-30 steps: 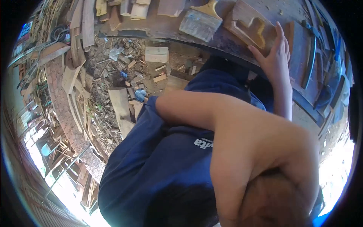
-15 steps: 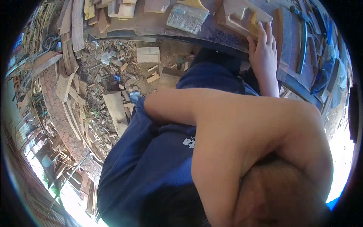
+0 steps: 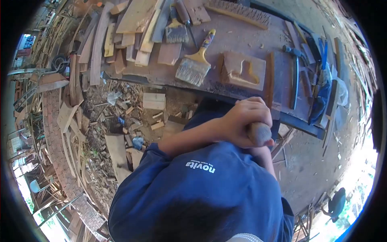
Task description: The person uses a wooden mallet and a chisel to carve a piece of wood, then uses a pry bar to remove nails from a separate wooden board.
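Observation:
My left hand [image 3: 250,119] is in front of my chest, wrapped round a wooden handle [image 3: 260,134] whose rounded, worn end faces me. The rest of that tool is hidden by the fist. My right forearm [image 3: 265,158] runs up behind the left hand; the right hand itself is mostly hidden there, so its fingers cannot be made out. Just beyond the hands, on the workbench [image 3: 225,42], lies a wooden block [image 3: 244,71] with a curved recess cut in it. A wide paintbrush [image 3: 195,66] lies to its left.
Wood offcuts [image 3: 137,20], a second paintbrush [image 3: 176,33] and a dark-handled tool [image 3: 183,12] lie at the bench's left. A long bristle brush [image 3: 240,14] is at the back. A hammer [image 3: 295,74] lies right. Scrap wood [image 3: 117,153] litters the ground.
My left hand has come down from close to the camera to chest height, gripping the handle. My right hand has left the wooden block and drawn back behind it. More of the bench shows.

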Tool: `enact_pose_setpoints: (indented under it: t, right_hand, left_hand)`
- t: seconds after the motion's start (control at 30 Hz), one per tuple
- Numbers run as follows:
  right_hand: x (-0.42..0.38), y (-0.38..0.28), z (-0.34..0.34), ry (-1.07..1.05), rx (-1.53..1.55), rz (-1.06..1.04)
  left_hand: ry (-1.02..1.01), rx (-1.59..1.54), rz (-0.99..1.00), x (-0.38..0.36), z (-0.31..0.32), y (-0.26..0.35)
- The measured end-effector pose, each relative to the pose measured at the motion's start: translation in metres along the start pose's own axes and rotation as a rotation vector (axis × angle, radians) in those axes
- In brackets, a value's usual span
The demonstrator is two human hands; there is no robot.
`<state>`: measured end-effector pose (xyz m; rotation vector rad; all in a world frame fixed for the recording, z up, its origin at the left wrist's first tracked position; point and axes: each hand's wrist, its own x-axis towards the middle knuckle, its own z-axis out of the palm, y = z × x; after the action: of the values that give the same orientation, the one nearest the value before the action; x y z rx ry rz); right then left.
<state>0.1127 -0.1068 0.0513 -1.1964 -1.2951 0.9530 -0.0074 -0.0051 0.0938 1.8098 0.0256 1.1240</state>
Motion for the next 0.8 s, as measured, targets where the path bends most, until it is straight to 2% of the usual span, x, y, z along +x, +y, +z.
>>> enact_pose_setpoints:
  t: [0.07,0.1,0.13,0.2,0.23,0.27,0.3,0.37,0.4,0.47,0.53,0.6,0.67,0.73,0.8]
  right_hand:
    - [-0.015,0.020,-0.004,-0.009,-0.052,0.061]
    - [-0.016,0.023,-0.008,-0.013,-0.077,0.094]
    - [-0.017,0.025,-0.016,-0.006,-0.085,0.085]
    - [-0.019,0.027,-0.036,0.307,-0.369,0.132]
    - [-0.015,0.025,-0.044,0.465,-0.420,0.156]
    - [-0.010,0.022,-0.053,0.629,-0.472,0.185]
    - [-0.006,0.019,-0.065,0.652,-0.485,0.190]
    - [0.002,0.012,-0.094,0.788,-0.775,0.277]
    - [0.002,0.015,-0.105,0.814,-0.791,0.283]
    - [0.001,0.028,-0.124,0.763,-0.886,0.311]
    - [0.006,0.033,-0.127,0.718,-0.954,0.349]
    - [0.015,0.033,-0.125,0.663,-0.946,0.408]
    - [0.021,0.043,-0.121,0.631,-0.936,0.335]
    - [0.028,0.047,-0.113,0.624,-0.911,0.334]
    - [0.030,0.046,-0.105,0.608,-0.885,0.335]
  left_hand:
    - [0.205,-0.091,-0.135,-0.005,0.010,-0.008]
    - [0.096,-0.004,-0.160,-0.005,0.000,-0.010]
    - [0.091,-0.006,-0.147,-0.004,-0.004,-0.011]
    - [0.141,0.629,-0.173,-0.002,-0.014,-0.012]
    - [0.058,0.747,-0.250,-0.003,-0.024,-0.014]
    - [0.112,0.795,-0.306,-0.007,-0.035,-0.018]
    - [0.166,0.835,-0.362,-0.013,-0.046,-0.023]
    - [0.293,1.019,-0.390,-0.024,-0.077,-0.026]
    - [0.358,0.990,-0.485,-0.038,-0.096,-0.032]
    - [0.423,1.065,-0.462,-0.066,-0.129,-0.044]
    - [0.312,1.360,-0.528,-0.091,-0.153,-0.046]
    - [0.323,1.342,-0.525,-0.113,-0.161,-0.057]
    - [0.339,1.332,-0.521,-0.125,-0.159,-0.065]
    - [0.284,1.467,-0.544,-0.129,-0.155,-0.069]
    - [0.292,1.476,-0.543,-0.128,-0.152,-0.073]
